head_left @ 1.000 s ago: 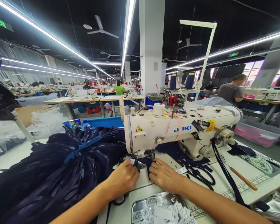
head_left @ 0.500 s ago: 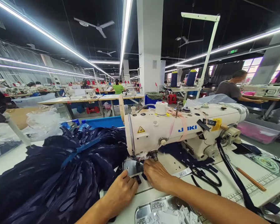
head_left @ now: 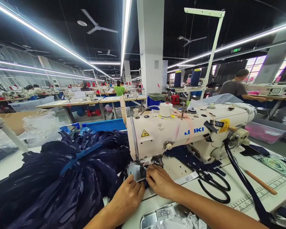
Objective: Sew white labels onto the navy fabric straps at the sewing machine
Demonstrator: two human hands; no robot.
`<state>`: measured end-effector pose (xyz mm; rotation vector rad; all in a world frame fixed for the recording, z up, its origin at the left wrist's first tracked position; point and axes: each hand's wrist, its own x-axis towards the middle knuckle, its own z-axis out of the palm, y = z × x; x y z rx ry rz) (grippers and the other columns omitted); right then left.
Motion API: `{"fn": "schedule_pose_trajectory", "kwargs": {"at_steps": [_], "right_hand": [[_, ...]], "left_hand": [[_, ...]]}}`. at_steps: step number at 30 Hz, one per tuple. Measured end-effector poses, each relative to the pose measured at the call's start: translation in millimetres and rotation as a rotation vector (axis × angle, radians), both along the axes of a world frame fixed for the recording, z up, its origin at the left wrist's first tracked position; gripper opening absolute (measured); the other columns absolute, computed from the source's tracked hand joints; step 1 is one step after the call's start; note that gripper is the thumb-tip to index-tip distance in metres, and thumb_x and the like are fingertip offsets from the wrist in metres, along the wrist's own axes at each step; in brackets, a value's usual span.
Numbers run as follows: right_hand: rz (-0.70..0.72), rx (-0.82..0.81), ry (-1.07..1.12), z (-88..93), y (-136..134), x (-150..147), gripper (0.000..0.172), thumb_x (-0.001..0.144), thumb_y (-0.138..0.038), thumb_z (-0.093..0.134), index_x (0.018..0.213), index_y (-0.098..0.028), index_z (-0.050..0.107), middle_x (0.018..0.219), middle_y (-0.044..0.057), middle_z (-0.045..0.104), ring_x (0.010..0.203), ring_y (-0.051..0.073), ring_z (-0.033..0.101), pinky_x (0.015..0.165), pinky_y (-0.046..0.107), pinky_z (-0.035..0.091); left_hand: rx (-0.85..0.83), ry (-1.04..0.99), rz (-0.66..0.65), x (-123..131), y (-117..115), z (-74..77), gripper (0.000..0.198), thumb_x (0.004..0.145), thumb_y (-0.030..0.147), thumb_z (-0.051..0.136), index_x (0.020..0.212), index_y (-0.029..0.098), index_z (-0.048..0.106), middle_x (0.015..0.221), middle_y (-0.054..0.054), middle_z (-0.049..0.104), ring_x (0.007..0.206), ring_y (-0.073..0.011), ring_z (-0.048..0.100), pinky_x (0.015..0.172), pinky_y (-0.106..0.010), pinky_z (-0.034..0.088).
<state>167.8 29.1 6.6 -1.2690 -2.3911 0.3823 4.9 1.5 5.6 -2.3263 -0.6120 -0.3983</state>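
A white sewing machine (head_left: 154,140) stands in front of me, its needle area above a shiny metal plate (head_left: 132,171). Just before the presser foot, a small dark fabric piece (head_left: 146,183) lies between my hands. My left hand (head_left: 131,193) is closed, thumb and fingers pinching the piece's left end. My right hand (head_left: 160,182) has curled fingers pressed on its right side, close beside the foot; its fingertips are partly hidden. A big heap of navy fabric pieces (head_left: 69,178), tied with a blue strip (head_left: 88,151), lies left of the machine.
Black-handled scissors (head_left: 215,187) and a printed label strip (head_left: 187,178) lie right of my hands. Nearer me sits a metal tray (head_left: 144,219) of white labels (head_left: 165,213). A wooden-handled tool (head_left: 261,182) and a dark strap (head_left: 243,181) are further right. A co-worker (head_left: 235,84) sits beyond.
My left hand has moved slightly right and up, closing the gap to my right hand at the foot. The view has shifted slightly; my right hand stays by the needle area.
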Motion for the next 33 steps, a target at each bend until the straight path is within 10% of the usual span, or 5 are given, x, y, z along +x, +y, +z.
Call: {"fn": "schedule_pose_trajectory", "kwargs": {"at_steps": [15,26,33], "right_hand": [[0.112,-0.043,0.095,3.4,-9,13,0.017,0.079,-0.010,0.050,0.081,-0.018,0.064,0.092,0.002,0.059,0.088,0.015,0.052,0.080,0.027,0.038],[0.296,0.431,-0.501,-2.5,-30,6,0.023,0.068,-0.012,0.058,0.090,-0.007,0.057,0.087,0.013,0.053,0.079,0.022,0.048,0.059,0.030,0.044],[0.411,0.533,-0.491,5.3,1,21,0.021,0.074,-0.005,0.051,0.094,-0.009,0.057,0.094,0.011,0.058,0.083,0.020,0.050,0.069,0.029,0.043]], "left_hand": [[-0.078,0.022,0.023,1,1,-3.3,0.026,0.079,0.000,0.033,0.068,0.013,0.052,0.057,-0.001,0.053,0.048,-0.0148,0.047,0.061,-0.030,0.035],[-0.199,-0.162,-0.060,-18,-6,8.0,0.018,0.081,0.011,0.044,0.066,0.017,0.053,0.082,-0.003,0.062,0.080,-0.0195,0.055,0.080,-0.038,0.033],[-0.484,-0.279,0.033,-4,-4,-4.1,0.018,0.072,0.000,0.046,0.076,0.017,0.053,0.098,-0.005,0.064,0.087,-0.0151,0.059,0.083,-0.028,0.044]]}}
